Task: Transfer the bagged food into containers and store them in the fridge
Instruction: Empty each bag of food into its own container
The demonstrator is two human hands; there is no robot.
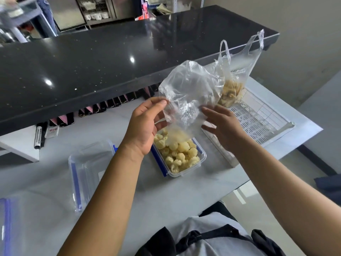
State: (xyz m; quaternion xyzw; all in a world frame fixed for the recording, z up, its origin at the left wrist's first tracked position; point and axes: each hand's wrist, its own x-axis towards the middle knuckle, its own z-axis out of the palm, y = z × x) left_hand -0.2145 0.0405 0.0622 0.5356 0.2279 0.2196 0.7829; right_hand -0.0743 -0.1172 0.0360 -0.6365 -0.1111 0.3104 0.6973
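Note:
My left hand (145,124) pinches the edge of a clear, nearly empty plastic bag (186,95) held upside down over a clear container (200,160) with blue clips. The container is full of pale yellow puffed food balls (178,154), and a few still sit in the bag's mouth. My right hand (221,124) is at the bag's right side with fingers spread and straight, touching the plastic. A second handled bag (234,71) with pale food pieces stands upright in a white slotted tray (258,117).
A clear lid with blue clips (88,169) lies left of the container on the grey table (166,196). Another clear lid (5,224) is at the far left edge. A black counter (92,61) overhangs the table's back, with a marker (37,134) beneath it.

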